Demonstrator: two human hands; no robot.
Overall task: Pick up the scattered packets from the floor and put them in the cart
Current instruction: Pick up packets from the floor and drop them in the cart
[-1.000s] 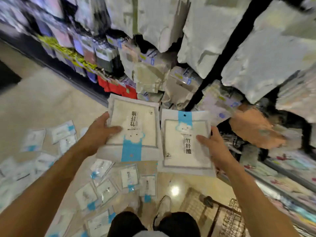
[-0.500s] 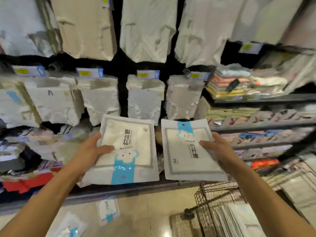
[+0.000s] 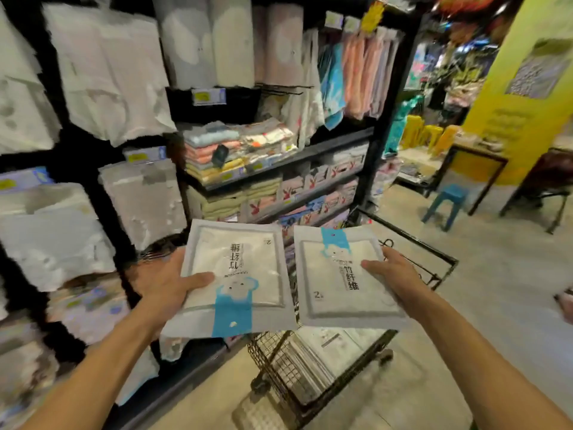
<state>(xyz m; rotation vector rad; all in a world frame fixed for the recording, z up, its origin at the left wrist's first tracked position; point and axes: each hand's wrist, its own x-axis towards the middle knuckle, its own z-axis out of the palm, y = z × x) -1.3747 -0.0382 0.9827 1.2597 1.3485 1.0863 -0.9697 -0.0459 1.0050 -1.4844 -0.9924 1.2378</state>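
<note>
Packets, 2 of them, are held flat and side by side over the near end of the wire shopping cart (image 3: 276,364). We grip the left packet (image 3: 242,274), its blue band toward us, in the left hand (image 3: 164,287), with the thumb laid over the top face and the fingers hidden beneath. The right hand (image 3: 393,277) holds the right packet (image 3: 338,274), blue band away from us, in the same way at its outer edge. The 2 packets lie just beside each other; whether their inner edges touch we cannot tell. Neither is yet in the cart. Inside the cart we see a stack of similar packets (image 3: 328,346), so we judge the task well under way: some are loaded already, and these 2 are about to go in. No packet shows on the visible stretch of pale floor (image 3: 496,290), but much of the floor lies out of view, so we cannot tell what is left. Surroundings: a shop aisle with black shelving (image 3: 386,125) carrying bagged textiles, folded towels (image 3: 214,150) and hanging towels (image 3: 362,72); beyond stand a blue stool (image 3: 446,200), a dark table (image 3: 477,156) and a yellow pillar (image 3: 527,72).
</note>
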